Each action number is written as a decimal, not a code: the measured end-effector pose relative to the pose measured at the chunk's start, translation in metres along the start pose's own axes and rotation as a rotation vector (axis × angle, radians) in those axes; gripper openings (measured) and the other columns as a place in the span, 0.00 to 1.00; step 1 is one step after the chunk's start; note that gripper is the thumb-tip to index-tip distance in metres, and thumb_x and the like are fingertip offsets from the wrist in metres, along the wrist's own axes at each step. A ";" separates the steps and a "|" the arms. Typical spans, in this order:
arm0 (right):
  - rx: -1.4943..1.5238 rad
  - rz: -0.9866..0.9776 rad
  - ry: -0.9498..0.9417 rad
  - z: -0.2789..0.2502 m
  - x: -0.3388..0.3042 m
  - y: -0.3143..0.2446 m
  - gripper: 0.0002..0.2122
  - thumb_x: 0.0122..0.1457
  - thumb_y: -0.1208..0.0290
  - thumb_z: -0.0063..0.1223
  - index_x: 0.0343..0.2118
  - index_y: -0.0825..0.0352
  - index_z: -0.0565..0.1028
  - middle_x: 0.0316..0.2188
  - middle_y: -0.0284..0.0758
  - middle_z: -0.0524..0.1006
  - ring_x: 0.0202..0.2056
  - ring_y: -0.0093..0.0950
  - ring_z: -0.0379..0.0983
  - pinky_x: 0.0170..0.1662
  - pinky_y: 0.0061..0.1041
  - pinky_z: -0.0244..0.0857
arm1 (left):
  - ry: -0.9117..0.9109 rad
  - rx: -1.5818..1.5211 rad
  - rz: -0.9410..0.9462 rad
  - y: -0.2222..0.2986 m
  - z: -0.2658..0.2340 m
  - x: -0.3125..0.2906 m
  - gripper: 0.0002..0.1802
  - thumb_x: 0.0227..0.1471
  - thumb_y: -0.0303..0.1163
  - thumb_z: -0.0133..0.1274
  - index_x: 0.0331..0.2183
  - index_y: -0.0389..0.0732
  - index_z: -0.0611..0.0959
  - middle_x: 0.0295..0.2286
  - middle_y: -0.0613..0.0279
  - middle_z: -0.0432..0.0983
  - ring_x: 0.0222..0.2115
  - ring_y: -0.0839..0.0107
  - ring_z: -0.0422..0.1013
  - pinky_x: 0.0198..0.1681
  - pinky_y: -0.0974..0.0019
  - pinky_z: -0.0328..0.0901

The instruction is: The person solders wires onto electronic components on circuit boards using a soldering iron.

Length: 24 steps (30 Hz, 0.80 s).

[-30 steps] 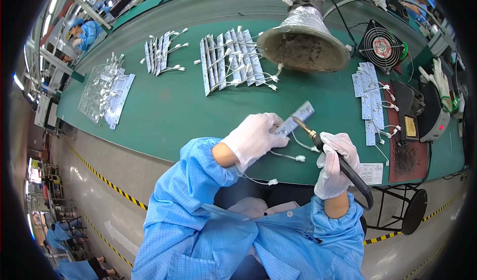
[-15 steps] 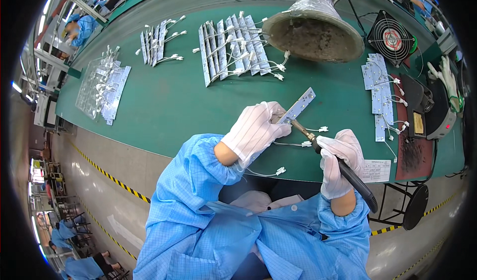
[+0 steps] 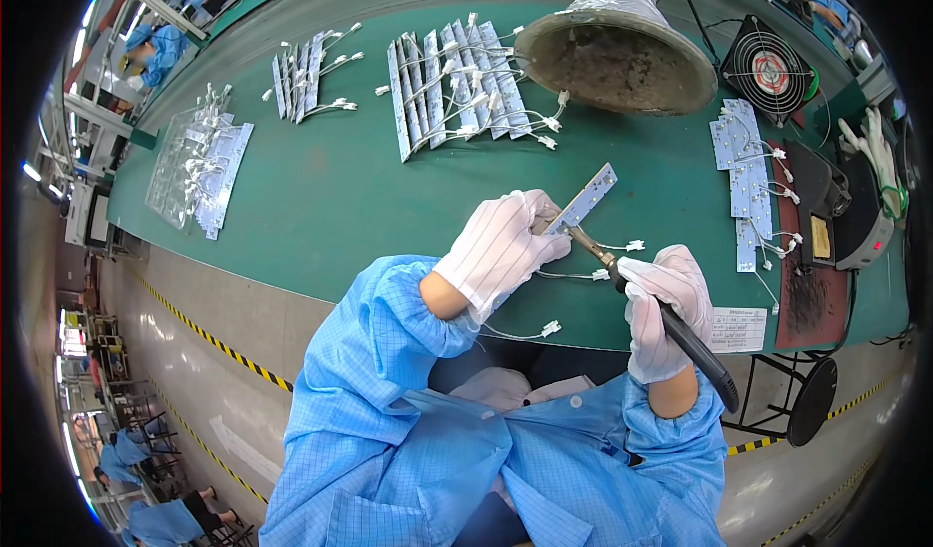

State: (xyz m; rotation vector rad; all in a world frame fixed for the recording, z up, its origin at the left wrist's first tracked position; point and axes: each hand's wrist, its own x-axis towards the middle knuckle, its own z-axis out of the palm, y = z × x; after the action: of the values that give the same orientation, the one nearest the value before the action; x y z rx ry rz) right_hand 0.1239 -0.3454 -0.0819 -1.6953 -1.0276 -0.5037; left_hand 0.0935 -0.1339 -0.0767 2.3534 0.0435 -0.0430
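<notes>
My left hand (image 3: 505,246), in a white striped glove, is closed on a narrow LED circuit board (image 3: 587,200) that tilts up to the right above the bench. White wires with small connectors trail from under this hand. In my gloved right hand (image 3: 669,309) is a soldering iron (image 3: 695,353) with a black handle. Its metal tip (image 3: 590,244) meets the board's lower edge, close to my left fingers. Exactly what the tip touches is too small to make out.
Wired boards lie in groups on the green bench (image 3: 330,197): a large middle group (image 3: 457,85), a smaller one (image 3: 299,76), and others at left (image 3: 224,178) and right (image 3: 746,178). A fume hood (image 3: 617,51) hangs ahead. A fan (image 3: 771,73) and soldering station (image 3: 860,217) stand right.
Both hands keep their grip, and the iron's tip stays at the board's lower edge. The whole view has shifted slightly; little else differs.
</notes>
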 end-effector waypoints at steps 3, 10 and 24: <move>0.010 0.019 0.040 -0.003 -0.002 0.003 0.07 0.49 0.78 0.45 0.31 0.70 0.72 0.28 0.41 0.78 0.24 0.32 0.65 0.31 0.30 0.61 | -0.013 -0.006 -0.017 0.006 -0.006 -0.002 0.18 0.44 0.40 0.60 0.31 0.33 0.79 0.23 0.44 0.74 0.25 0.49 0.71 0.31 0.55 0.66; -0.009 -0.013 0.064 -0.004 -0.005 0.007 0.09 0.42 0.82 0.50 0.30 0.67 0.74 0.26 0.37 0.78 0.20 0.31 0.67 0.29 0.31 0.62 | -0.022 -0.090 -0.092 0.005 -0.004 -0.001 0.19 0.44 0.40 0.59 0.30 0.32 0.79 0.22 0.45 0.74 0.24 0.50 0.71 0.30 0.56 0.65; -0.005 0.007 0.028 -0.003 -0.006 0.003 0.08 0.48 0.77 0.45 0.32 0.69 0.74 0.26 0.39 0.76 0.23 0.32 0.64 0.30 0.31 0.60 | -0.030 -0.137 -0.101 0.004 -0.005 0.001 0.20 0.43 0.41 0.59 0.31 0.32 0.80 0.22 0.43 0.74 0.23 0.49 0.70 0.29 0.56 0.65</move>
State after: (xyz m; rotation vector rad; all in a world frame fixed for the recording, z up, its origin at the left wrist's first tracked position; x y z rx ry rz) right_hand 0.1237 -0.3503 -0.0866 -1.6911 -1.0005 -0.5249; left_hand 0.0945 -0.1330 -0.0708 2.2122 0.1454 -0.1213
